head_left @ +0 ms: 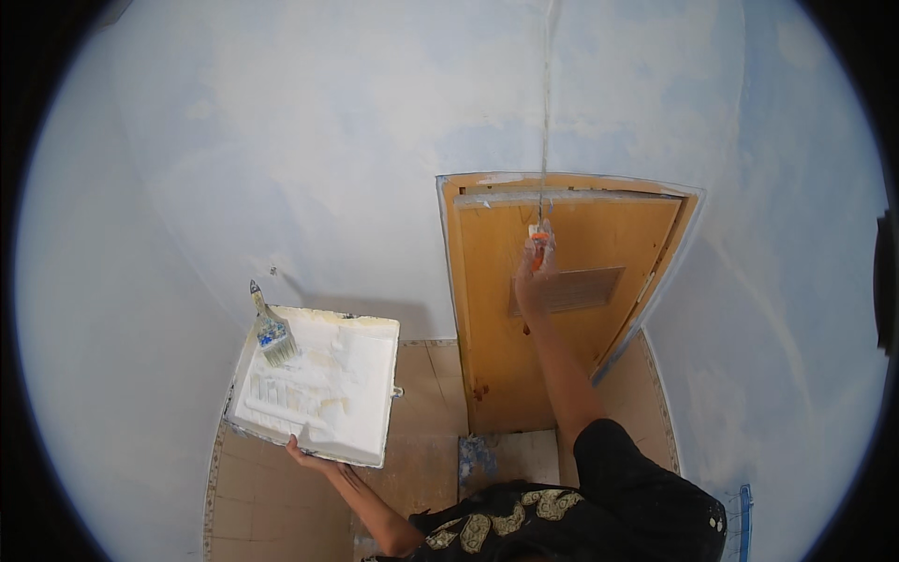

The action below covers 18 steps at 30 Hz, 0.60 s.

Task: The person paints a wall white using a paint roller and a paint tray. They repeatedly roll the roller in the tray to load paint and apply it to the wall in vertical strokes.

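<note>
My left hand (307,455) grips the near edge of a white paint tray (370,375), thumb over the rim, other fingers hidden beneath it. White paint coats the tray's inside. Across its far left corner lies a flat paintbrush (272,334), bristles inward and handle sticking out past the rim. My right arm is stretched forward, and my right hand (536,258) is closed around the orange handle (539,240) of a long thin rod (545,112). That rod runs up past the top of the picture, so its far end is out of view.
Ahead stands a wooden door (506,347) with a vent grille (585,289), in a wooden frame. Patchy white and pale blue walls (309,140) surround me. Beige tiles (272,506) cover the lower wall. A blue object (745,520) is at the lower right.
</note>
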{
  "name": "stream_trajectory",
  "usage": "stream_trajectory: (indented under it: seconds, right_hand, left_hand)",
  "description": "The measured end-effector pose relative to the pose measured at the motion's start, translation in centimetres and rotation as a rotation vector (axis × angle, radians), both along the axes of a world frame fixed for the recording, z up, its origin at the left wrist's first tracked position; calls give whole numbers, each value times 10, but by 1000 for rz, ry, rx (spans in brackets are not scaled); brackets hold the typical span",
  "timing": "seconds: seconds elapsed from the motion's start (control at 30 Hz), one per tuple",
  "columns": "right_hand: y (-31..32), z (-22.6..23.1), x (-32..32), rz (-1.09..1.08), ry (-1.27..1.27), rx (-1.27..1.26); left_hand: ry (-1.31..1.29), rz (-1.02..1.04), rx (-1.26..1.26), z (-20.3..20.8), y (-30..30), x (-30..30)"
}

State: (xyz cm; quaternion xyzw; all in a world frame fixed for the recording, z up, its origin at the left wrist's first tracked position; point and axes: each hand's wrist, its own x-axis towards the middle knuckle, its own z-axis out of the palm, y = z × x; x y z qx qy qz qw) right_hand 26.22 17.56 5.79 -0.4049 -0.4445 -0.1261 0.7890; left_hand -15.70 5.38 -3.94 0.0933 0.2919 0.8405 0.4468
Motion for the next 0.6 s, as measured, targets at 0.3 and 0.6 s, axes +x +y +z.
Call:
stream_trajectory:
  seconds: [0.3,0.6]
  right_hand:
    - [8,10,33,-164,-47,-233]
    - [-27,-145,55,-57,72,-534]
  left_hand:
    - [29,24,-1,5,12,11]
    - [47,-25,-12,-19,-3,19]
